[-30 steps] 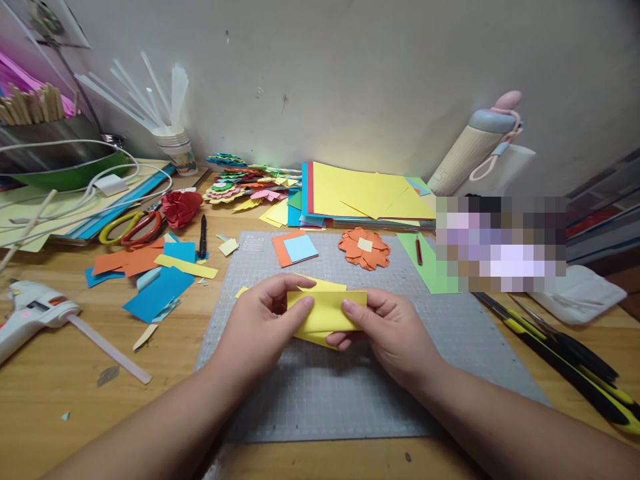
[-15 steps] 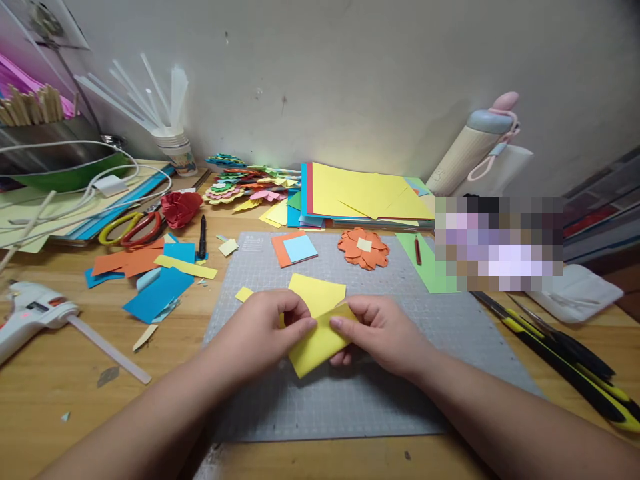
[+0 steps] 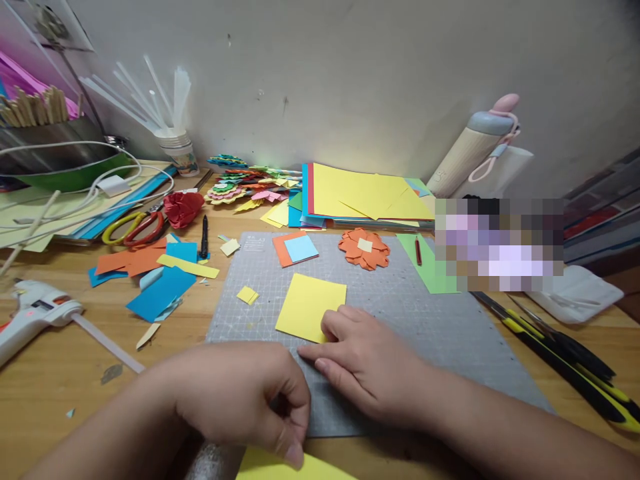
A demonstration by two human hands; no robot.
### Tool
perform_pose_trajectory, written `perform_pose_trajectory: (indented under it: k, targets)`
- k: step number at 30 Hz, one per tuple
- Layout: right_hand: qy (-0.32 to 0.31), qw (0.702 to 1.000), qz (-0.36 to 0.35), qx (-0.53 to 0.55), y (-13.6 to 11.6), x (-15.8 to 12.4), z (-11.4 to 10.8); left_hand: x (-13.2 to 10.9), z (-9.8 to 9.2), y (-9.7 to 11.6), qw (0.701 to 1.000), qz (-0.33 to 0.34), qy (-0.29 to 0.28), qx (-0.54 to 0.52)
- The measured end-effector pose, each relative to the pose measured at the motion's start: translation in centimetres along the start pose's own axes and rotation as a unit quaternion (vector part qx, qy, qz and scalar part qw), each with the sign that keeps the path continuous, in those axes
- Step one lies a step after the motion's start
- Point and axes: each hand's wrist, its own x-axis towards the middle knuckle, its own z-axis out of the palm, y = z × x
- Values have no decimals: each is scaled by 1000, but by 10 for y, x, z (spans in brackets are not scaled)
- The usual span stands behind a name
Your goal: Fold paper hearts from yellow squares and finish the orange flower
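My left hand is pinched on a yellow paper sheet, which is cut off by the bottom edge of the head view. Its other fingers curl inward. My right hand rests over the grey cutting mat, index finger stretched left and the rest partly bent, with nothing seen in it. Beside its knuckles a yellow paper square lies flat, its lower right corner hidden by that hand. Small yellow paper pieces lie to the left on the mat.
Farther back lie an orange paper flower and a light blue square on orange paper. A glue gun and blue scraps are at left. A black-and-yellow cutter lies right. Colored sheets are stacked by the wall.
Both hands were holding one folded yellow paper over the mat. My left hand has drawn it down toward me, while my right hand has let go and lowered, uncovering the flat yellow square.
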Motion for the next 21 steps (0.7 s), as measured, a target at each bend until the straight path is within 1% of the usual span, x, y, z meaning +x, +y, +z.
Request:
perform_pose_trajectory:
  k: [3,9,12,14,16,17,20,21]
  targets:
    - [3,999,33,0,1,0,4,2,0,0,1000,-5,17,2]
    - [7,998,68,-11,6,1,8,6,-1,0,998,-25,62,1]
    - [27,996,90,-14,9,2,9,11,-3,-3,993,-30,115,-14]
    - [42,994,101,-3,12,3,10,14,-5,-6,985,-38,170,-17]
    - [67,990,118,34,17,3,10,17,-7,-9,973,-48,223,-14]
    - [90,985,129,64,19,3,9,18,-8,-10,969,-53,243,-9]
    - [173,961,142,163,23,3,7,20,-8,-13,961,-62,268,36]
    - [185,955,139,184,23,3,6,21,-7,-13,959,-58,271,62]
